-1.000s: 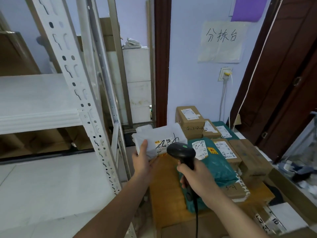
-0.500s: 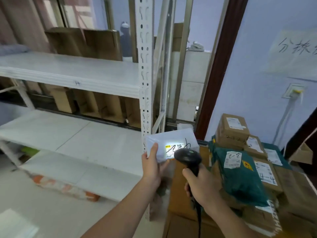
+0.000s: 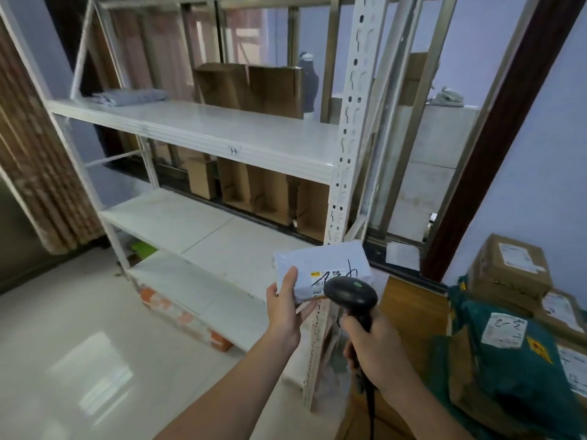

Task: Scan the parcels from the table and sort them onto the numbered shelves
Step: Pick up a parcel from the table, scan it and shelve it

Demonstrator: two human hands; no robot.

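My left hand [image 3: 284, 308] grips a white soft parcel [image 3: 320, 263] with a yellow-edged label and black handwriting, held up in front of the shelf post. My right hand [image 3: 374, 350] is closed around the handle of a black barcode scanner [image 3: 349, 293], whose head overlaps the parcel's lower right part. Behind them stands a white metal shelf rack [image 3: 222, 134] with a hand-written "34" on the front edge of its upper board. On the wooden table [image 3: 409, 312] at right lie a green bag parcel [image 3: 521, 366] and a brown carton [image 3: 511, 265].
Flattened cardboard boxes [image 3: 251, 87] lean behind the rack. A folded grey cloth [image 3: 130, 97] lies on the upper board. An orange-patterned package [image 3: 187, 319] lies on the floor under the lowest board. Glossy tiled floor [image 3: 79, 360] spreads left. A dark door frame [image 3: 495, 131] rises right.
My view has swung left from the table toward the shelf rack. The parcel and scanner stay together in my hands, now in front of the rack's corner post.
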